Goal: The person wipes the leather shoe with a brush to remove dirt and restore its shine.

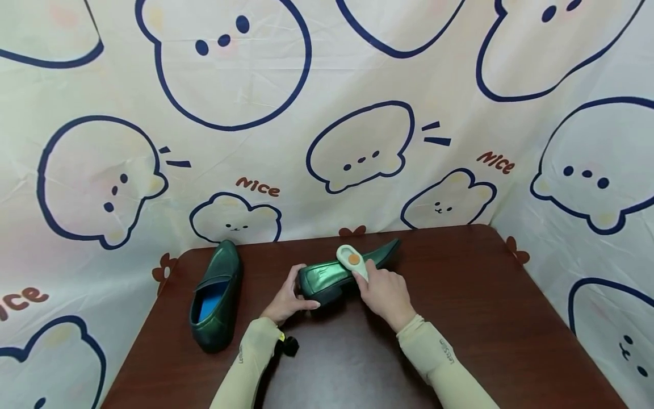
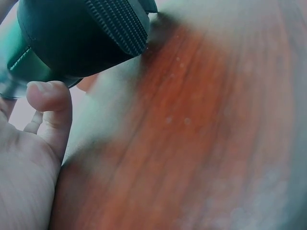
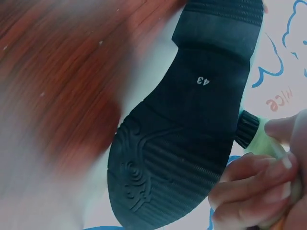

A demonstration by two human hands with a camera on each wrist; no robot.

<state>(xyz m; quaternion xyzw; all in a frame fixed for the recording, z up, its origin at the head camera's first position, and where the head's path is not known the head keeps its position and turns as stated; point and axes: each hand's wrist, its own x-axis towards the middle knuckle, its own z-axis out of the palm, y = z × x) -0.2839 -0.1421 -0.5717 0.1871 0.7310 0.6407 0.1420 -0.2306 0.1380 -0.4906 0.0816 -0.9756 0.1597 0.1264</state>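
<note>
A dark green loafer (image 1: 324,277) is tilted on its side above the table, its black sole (image 3: 206,96), marked 43, facing the right wrist view. At the heel end, my left hand (image 1: 286,301) grips it, with the thumb on the near side in the left wrist view. My right hand (image 1: 389,292) holds a pale green brush (image 1: 352,259) with an orange spot. The brush's dark bristles (image 3: 247,129) meet the loafer's side. A matching green loafer (image 1: 214,336) with a blue insole stands upright on the left.
The brown wooden table (image 1: 485,301) lies under both hands. A pale cloth backdrop (image 1: 357,74) with cartoon outlines rises behind the table and along its sides. Near the left cuff is a small black object (image 1: 290,346).
</note>
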